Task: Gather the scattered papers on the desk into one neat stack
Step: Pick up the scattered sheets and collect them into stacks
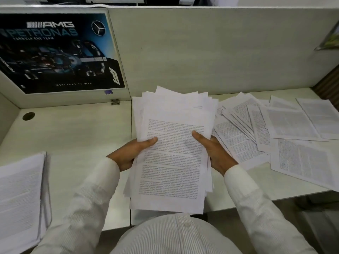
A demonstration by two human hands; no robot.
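The bundle point(172, 171) of printed sheets is gripped at both long edges. The left hand point(130, 154) is closed on the 9 o'clock edge, with the thumb laid across the top sheet and the fingers hidden beneath. The right hand point(214, 153) is closed on the 3 o'clock edge in the same manner. The bundle is held over the near edge of the desk point(73, 136), in front of the torso. Its sheets are unaligned, and corners are fanned out at 12 o'clock. Loose papers point(286, 129) are spread flat on the desk from 2 to 4 o'clock of the bundle, overlapping one another. A separate stack point(20, 195) lies at 8 o'clock. A poster point(55, 52) is fixed to the partition point(201, 52) at 10 o'clock.
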